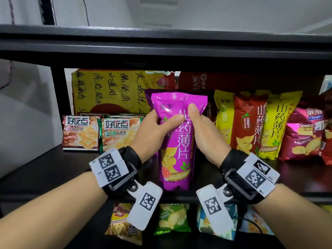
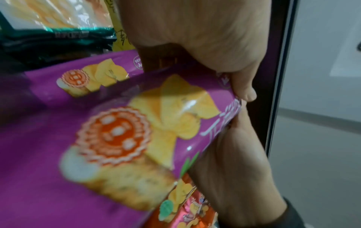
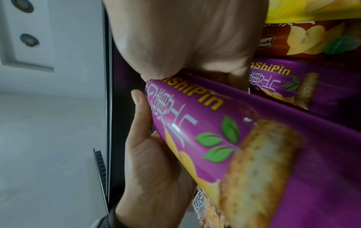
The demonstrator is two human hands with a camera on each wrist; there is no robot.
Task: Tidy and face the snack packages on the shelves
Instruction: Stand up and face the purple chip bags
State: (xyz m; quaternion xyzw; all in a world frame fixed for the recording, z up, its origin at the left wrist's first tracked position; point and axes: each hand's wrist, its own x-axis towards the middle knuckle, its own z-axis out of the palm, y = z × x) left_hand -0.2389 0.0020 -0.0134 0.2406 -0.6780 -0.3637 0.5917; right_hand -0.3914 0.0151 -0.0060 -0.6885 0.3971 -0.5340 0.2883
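Note:
A purple yam-chip bag (image 1: 177,141) stands upright at the front middle of the black shelf (image 1: 53,168), its printed face toward me. My left hand (image 1: 158,126) grips its upper left side, thumb across the front. My right hand (image 1: 199,123) grips the upper right side, thumb on the front. The left wrist view has the bag (image 2: 117,123) close up between my left hand (image 2: 240,86) and my right hand (image 2: 234,169). A second purple bag (image 3: 312,86) stands right behind the held bag (image 3: 254,138).
Two cracker packs (image 1: 80,132) (image 1: 118,133) stand at the left, before a big yellow handwritten bag (image 1: 107,90). Yellow and red yam-chip bags (image 1: 246,126) and a pink potato-chip bag (image 1: 303,137) fill the right. The upper shelf board (image 1: 161,44) hangs close overhead. More bags (image 1: 172,218) sit below.

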